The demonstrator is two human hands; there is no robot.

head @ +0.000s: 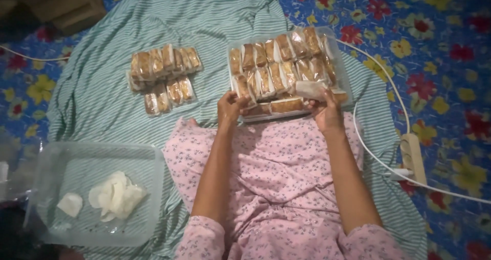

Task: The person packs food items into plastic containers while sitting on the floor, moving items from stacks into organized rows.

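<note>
Hands at the near edge of a clear plastic tray (337,39) packed with rows of wrapped cake slices (279,68). Left hand (230,109) closed on a wrapped slice at the tray's near-left corner, fingers curled over the top of it. Right hand (325,111) pinching a single wrapped slice (310,89) between thumb and fingers, lifted just above the tray's near-right corner; its wrapper pale and glossy. Tray rests on a green-and-white striped cloth (102,86) spread over a blue floral floor mat (440,60), touching the person's lap in pink flowered clothing (281,163).

Second batch of wrapped slices (163,76) lies loose on the cloth, well apart to the left of the tray, in two rough rows. Near-left corner of the cloth: a clear plastic container (148,155) holding a small heap of white wrappers (115,194) and one separate white piece (70,203). Right of the lap, off the cloth, a white power strip (413,157) with a white cable (378,81) curving past the tray's far-right corner. Light dim; far-left corner of the mat too dark to read.
</note>
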